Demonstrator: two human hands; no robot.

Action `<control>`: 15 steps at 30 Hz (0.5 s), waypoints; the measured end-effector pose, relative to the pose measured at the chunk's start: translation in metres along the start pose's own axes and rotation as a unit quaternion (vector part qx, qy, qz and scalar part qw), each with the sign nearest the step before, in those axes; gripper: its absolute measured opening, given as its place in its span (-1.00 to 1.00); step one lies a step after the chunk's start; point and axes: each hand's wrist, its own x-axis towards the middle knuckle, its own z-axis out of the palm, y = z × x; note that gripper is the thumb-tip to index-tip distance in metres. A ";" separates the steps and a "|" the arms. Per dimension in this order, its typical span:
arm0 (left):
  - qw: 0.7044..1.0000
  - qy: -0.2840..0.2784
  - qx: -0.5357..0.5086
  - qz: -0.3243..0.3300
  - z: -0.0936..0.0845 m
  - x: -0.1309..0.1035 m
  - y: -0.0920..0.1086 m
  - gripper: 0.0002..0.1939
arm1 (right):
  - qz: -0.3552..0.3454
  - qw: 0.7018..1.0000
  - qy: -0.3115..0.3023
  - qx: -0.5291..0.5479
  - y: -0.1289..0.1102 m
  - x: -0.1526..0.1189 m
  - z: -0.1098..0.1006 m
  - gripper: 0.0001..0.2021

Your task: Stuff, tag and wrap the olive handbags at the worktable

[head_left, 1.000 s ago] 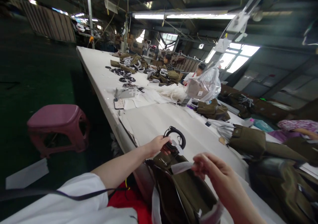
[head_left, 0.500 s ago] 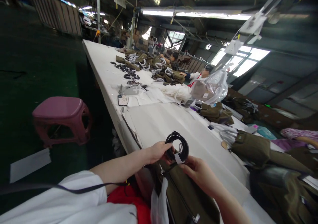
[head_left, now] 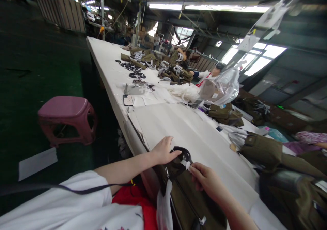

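Note:
A coiled black strap with a jagged white strip around it rests at the top end of an olive-green bag. My left hand is beside the coil, its fingers stretched apart and the thumb lying over the coil's near side. With thumb and forefinger my right hand pinches the end of the white strip at the coil's right. A zipper with a metal pull runs along the bag, and white webbing hangs at its left side.
The long white table carries a phone, black straps and piled olive bags. More olive bags lie to the right. A pink stool stands left on the green floor. People work across the table.
The coiled strap has been lowered onto the bag. My left hand has loosened its hold and spread its fingers. My right hand now pinches the white strip.

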 end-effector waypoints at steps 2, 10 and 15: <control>0.983 -0.023 0.100 0.156 -0.003 -0.006 0.013 -0.22 | -0.011 1.000 0.000 0.010 -0.002 0.001 0.003 -0.67; 0.918 -0.151 0.295 0.220 0.028 -0.012 0.023 -0.52 | 0.004 0.998 0.036 -0.056 -0.006 -0.004 0.004 -0.68; 0.923 -0.138 0.307 0.189 0.034 -0.015 0.019 -0.61 | 0.005 0.993 0.065 -0.099 -0.007 -0.013 0.002 -0.67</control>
